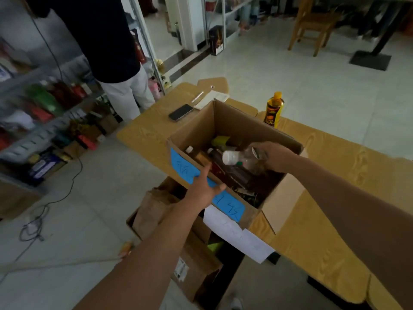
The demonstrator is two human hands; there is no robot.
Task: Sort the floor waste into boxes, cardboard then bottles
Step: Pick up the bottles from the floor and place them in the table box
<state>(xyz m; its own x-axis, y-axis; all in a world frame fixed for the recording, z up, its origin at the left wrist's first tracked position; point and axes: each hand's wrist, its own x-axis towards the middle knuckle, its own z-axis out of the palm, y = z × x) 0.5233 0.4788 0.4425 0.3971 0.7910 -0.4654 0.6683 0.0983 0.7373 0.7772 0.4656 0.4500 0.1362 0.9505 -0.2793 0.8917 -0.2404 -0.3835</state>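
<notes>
Bottle stage, by the look of it: a person holds a clear plastic bottle with a white cap (pixel 237 158) inside the open brown cardboard box (pixel 257 121) on the pale wooden table (pixel 324 231), just above other bottles lying there. The right hand (pixel 271 156) has its fingers curled round the bottle's body; the next move probably calls only for letting go. The left hand (pixel 204 186), fingers straight and close together, rests on the box's near rim over a blue paper label (pixel 230 208). A floor box of brown cardboard scraps (pixel 156 209) stands below.
</notes>
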